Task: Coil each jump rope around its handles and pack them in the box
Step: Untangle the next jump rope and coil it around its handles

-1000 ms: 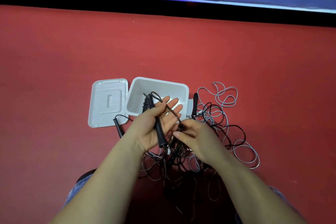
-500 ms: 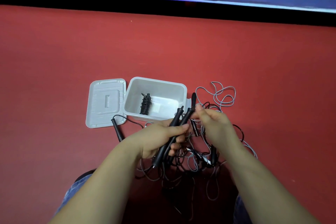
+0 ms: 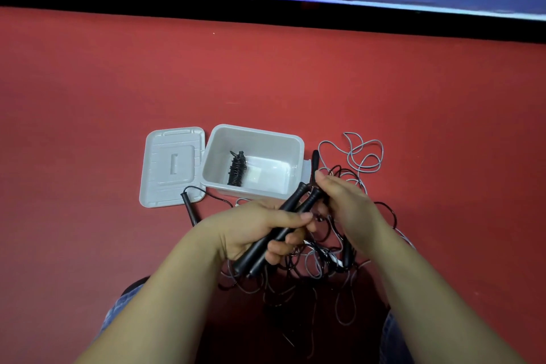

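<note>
My left hand [image 3: 257, 230] grips two black jump rope handles [image 3: 283, 221] side by side, tips pointing up and right. At those tips my right hand [image 3: 345, 210] has its fingers curled round the black cord, just right of the white box [image 3: 295, 142]. Inside the box lies one coiled black rope [image 3: 237, 170]. A tangle of black and grey ropes [image 3: 325, 263] spreads on the red floor under both hands. One loose black handle [image 3: 189, 208] lies left of my left hand, and another [image 3: 315, 159] stands by the box's right wall.
The box's white lid [image 3: 172, 165] lies flat on the red floor [image 3: 88, 127], touching the box's left side. Grey rope loops [image 3: 365, 156] reach out to the right of the box. My knees in blue jeans [image 3: 118, 307] frame the bottom edge.
A second ago my left hand held one handle with fingers spread; now it grips two together. My right hand rose from the tangle to the handle tips. The coiled rope in the box came into sight.
</note>
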Demonstrator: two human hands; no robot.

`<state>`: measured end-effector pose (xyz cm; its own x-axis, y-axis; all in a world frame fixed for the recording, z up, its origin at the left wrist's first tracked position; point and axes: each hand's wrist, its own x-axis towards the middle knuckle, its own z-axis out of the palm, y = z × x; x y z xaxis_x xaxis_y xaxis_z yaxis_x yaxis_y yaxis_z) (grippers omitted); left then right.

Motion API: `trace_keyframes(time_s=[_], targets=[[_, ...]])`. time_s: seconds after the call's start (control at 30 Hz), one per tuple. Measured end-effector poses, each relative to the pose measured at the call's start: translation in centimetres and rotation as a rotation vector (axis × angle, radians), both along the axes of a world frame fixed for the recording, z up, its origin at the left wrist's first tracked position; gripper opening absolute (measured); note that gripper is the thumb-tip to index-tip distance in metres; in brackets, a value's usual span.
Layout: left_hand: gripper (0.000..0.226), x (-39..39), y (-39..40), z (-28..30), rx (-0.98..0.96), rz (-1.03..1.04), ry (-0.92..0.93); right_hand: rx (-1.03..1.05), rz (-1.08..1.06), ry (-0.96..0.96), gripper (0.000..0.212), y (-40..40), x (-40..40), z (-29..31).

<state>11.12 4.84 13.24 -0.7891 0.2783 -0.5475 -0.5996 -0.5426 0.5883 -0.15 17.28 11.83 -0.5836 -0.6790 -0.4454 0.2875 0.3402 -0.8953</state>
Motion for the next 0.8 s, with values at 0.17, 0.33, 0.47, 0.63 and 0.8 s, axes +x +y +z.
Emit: trace_keyframes(time_s=[0.17,0.33,0.47,0.63,0.8], targets=[[0.033,-0.1,0.1,-0.2,-0.077,0.02,0.03,-0.098,-0.319,-0.026,0.042,-0.6,-0.2,0.7],[0.026,-0.2,0.4,-0.5,-0.161,-0.05,-0.036,-0.14,-0.499,0.014,0.04,-0.3,-1.3,0.5],[0.027,-0.3,0.8,-0.2,-0.226,-0.053,-0.062,-0.169,-0.501,0.012,0.039,-0.4,-1.2,0.7],[0.018,-0.5,0.8,-0.5,-0.179,0.055,-0.053,-0.126,-0.486,0.052,0.037,-0.4,-1.2,0.4],[0.016,-0.7,0.7,-0.6,-0.1,0.205,-0.046,-0.086,-0.364,0.098,0.039,-0.4,-0.9,-0.4]])
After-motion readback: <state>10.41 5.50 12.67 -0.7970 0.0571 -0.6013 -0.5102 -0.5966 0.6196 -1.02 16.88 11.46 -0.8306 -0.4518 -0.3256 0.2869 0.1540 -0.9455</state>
